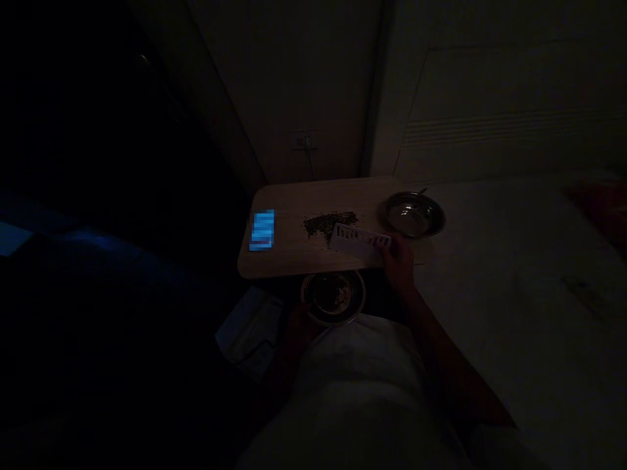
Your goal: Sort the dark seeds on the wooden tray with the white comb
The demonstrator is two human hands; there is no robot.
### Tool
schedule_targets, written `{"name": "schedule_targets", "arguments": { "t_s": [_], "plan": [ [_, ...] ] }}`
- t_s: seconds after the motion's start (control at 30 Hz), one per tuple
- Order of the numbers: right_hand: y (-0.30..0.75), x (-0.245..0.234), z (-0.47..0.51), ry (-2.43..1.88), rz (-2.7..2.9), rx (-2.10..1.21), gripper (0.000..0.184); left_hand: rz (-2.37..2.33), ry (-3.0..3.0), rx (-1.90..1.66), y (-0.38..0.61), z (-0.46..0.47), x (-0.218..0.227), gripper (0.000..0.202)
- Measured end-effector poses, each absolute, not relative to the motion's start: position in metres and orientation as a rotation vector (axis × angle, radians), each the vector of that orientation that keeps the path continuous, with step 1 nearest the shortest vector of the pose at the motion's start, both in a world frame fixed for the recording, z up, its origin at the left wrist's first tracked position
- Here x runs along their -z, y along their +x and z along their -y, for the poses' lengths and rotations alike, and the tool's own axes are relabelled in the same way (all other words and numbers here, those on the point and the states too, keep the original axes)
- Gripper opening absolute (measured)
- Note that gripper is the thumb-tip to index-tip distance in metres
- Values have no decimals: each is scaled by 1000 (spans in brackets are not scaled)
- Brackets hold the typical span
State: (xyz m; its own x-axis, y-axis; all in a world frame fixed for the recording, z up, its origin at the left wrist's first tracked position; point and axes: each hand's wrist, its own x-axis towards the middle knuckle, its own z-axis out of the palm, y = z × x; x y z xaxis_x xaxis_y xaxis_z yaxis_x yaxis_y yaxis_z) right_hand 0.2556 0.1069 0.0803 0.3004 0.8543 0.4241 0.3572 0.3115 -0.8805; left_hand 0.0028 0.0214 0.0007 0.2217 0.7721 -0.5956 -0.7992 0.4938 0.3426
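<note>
My right hand grips one end of a flat pale card or strip with a row of dark slots or markings; its exact kind is hard to make out in the dim light. The strip's other end lies against a pile of small dark grains on the wooden tabletop. Below the table's front edge, my left hand holds a round metal bowl by its left rim. Some dark grains lie inside that bowl.
A second metal bowl, with a thin handle showing at its rim, stands at the table's right end. A lit, blurred phone screen lies at the left. A bed borders the right side. A plugged cable hangs from the wall socket behind.
</note>
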Motion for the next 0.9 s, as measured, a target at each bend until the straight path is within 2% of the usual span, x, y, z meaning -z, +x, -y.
{"name": "schedule_targets", "arguments": {
  "t_s": [0.47,0.7,0.9],
  "plan": [
    [253,-79,-105,-1297,1282,-479,16,-873,-61,-1056,3,-22,-2,31],
    [249,-78,-106,-1262,1257,-510,15,-780,-8,-1106,0,-20,10,40],
    [250,-75,-105,-1255,1240,-516,14,-767,-5,-1097,0,-21,14,35]
  ]
}}
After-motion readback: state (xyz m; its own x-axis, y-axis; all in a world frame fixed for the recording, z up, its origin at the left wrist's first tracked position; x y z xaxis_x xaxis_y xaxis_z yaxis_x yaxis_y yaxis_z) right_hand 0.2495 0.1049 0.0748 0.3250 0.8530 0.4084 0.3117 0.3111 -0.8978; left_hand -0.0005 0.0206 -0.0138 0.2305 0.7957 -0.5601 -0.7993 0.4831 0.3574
